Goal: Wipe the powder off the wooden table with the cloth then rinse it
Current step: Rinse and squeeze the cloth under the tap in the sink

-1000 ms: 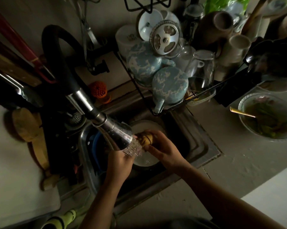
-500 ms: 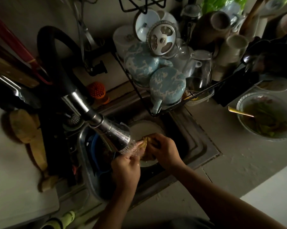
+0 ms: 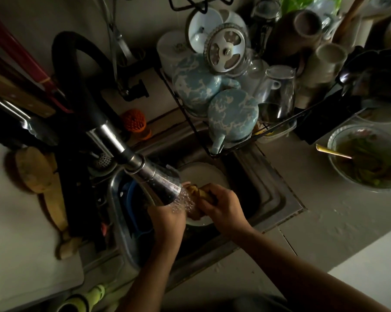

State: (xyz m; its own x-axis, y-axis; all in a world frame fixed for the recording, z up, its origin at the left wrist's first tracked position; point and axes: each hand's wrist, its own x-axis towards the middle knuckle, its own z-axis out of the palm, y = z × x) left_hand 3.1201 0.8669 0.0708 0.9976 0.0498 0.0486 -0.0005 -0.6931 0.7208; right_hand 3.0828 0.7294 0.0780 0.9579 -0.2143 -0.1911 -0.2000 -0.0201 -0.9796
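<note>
A small yellowish cloth [image 3: 198,192] is bunched up over the sink [image 3: 277,199], right under the spray from the chrome faucet head [image 3: 160,183]. My right hand [image 3: 223,208] grips the cloth from the right, fingers curled round it. My left hand [image 3: 167,219] is beneath the spray and holds the cloth's left side; the water and the faucet head hide its fingers. A white plate [image 3: 203,174] lies in the sink below the hands.
A wire dish rack [image 3: 235,149] with blue mugs, glasses and cups stands behind the sink. A bowl of food with a spoon [image 3: 367,158] sits on the counter at right. Wooden boards [image 3: 44,183] and an orange scrubber [image 3: 133,120] are at left.
My left hand has come up from under the faucet head and closed on the cloth beside my right hand. Both hands have shifted slightly while working the cloth under the running water.
</note>
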